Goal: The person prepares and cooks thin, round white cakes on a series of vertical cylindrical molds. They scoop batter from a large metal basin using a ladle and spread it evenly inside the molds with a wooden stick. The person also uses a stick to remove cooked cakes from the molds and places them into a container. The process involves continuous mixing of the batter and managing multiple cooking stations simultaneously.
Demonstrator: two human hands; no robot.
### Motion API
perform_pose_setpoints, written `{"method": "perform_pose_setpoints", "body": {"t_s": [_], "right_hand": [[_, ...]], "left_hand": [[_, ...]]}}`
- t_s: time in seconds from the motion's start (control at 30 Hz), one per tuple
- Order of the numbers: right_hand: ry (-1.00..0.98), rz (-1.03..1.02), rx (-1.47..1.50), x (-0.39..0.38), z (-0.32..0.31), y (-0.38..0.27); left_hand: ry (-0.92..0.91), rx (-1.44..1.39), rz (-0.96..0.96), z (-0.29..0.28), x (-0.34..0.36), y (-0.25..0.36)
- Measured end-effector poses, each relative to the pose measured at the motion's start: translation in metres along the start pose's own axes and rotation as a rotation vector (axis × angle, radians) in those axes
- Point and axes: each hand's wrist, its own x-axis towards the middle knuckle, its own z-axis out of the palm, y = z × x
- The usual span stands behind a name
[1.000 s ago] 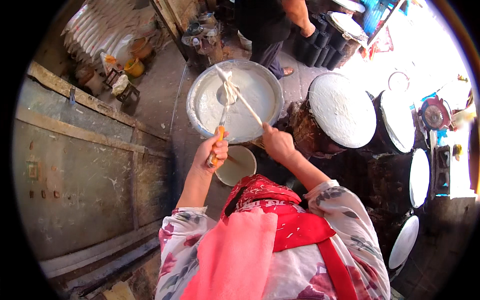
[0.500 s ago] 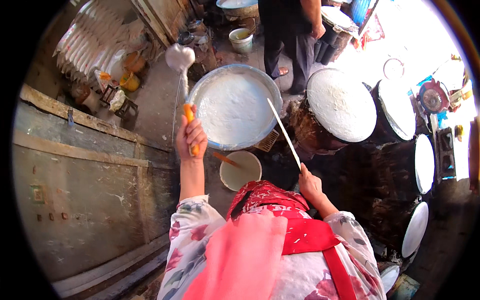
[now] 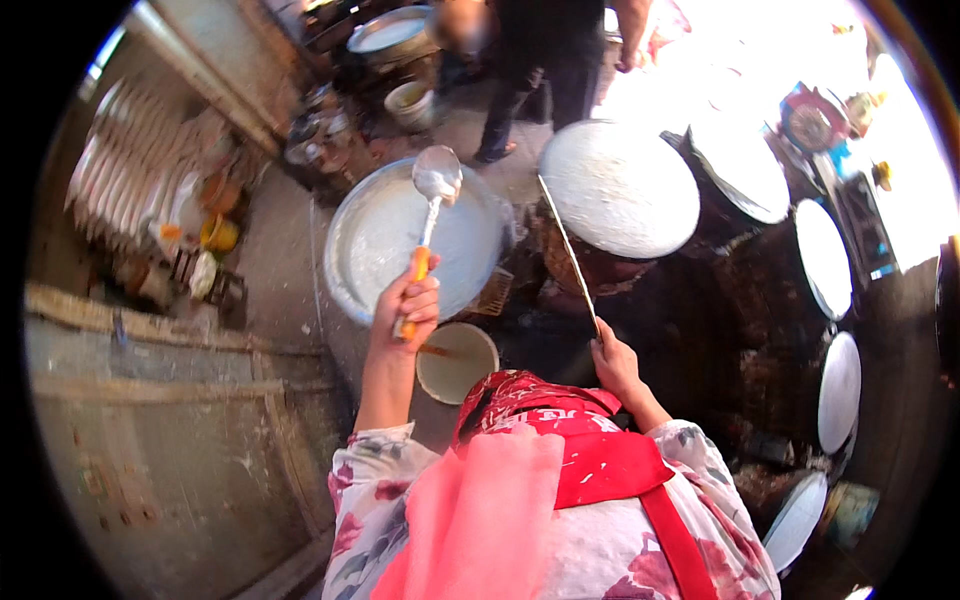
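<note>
My left hand [image 3: 408, 305] is closed round the orange handle of a ladle [image 3: 438, 178] raised above a wide basin [image 3: 334, 262]. White batter clings to the ladle's bowl. Thick white batter [image 3: 385, 240] fills the basin. My right hand [image 3: 617, 362] grips the end of a long, thin, pale stick [image 3: 566, 248]. Its far tip appears by the left edge of a round griddle [image 3: 620, 190] covered in a white layer; whether they touch I cannot tell. Between my hands and the basin stands a pale bucket [image 3: 487, 372] with an orange-brown handle sticking out.
More round griddles [image 3: 824, 258] curve along my right side, several with white tops. A person in dark clothes [image 3: 545, 75] stands beyond the basin. At left are a worn panel wall [image 3: 170, 450], stacked white sacks [image 3: 135, 170] and a yellow bucket [image 3: 219, 233]. A small bucket [image 3: 410, 105] stands farther back.
The ladle has moved from the basin's far left edge to above the batter. My view has turned right, bringing the nearest griddle closer to the stick's tip. Both hands keep their holds.
</note>
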Motion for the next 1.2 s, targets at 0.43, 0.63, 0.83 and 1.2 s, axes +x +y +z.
{"method": "perform_pose_setpoints", "body": {"t_s": [0.43, 0.63, 0.83, 1.2], "right_hand": [[0.253, 0.213, 0.196, -0.035, -0.098, 0.117], [0.311, 0.305, 0.222, -0.061, -0.161, 0.198], [0.431, 0.465, 0.288, -0.099, -0.199, 0.275], [0.872, 0.829, 0.295, -0.187, -0.229, 0.313]], "left_hand": [[0.181, 0.548, 0.127, 0.091, 0.145, -0.095], [-0.062, -0.005, -0.313, 0.148, 0.191, -0.184], [-0.085, -0.078, -0.627, 0.211, 0.245, -0.326], [-0.335, 0.070, -1.021, 0.251, 0.380, -0.523]]}}
